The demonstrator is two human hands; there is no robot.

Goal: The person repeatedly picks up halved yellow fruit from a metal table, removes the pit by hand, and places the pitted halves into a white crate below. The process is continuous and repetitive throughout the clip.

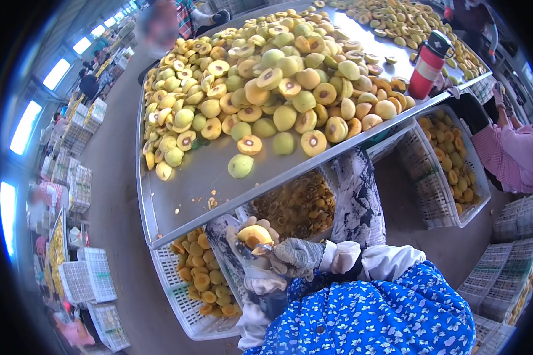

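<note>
In front of my lap, my left hand (254,262) cups a yellow peach half (254,236), its cut side turned partly towards my other hand. A grey knit glove covers my right hand (298,256), which grips a small metal pitting tool (262,249). The tool's shiny tip touches the edge of the fruit; its handle is hidden in the glove. Below and beyond my hands, a crate of brown pits and scraps (295,204) stands between my knees. Pitted peach halves (204,270) fill a white plastic crate (177,293) to the left of my leg.
A metal-topped table (195,177) with a raised rim carries a heap of halved peaches (266,84), many with pits. On its right edge stands a red flask (427,66). Another crate of fruit (453,164) is at right, near a person in pink (511,151). Stacked crates (499,266) rise behind.
</note>
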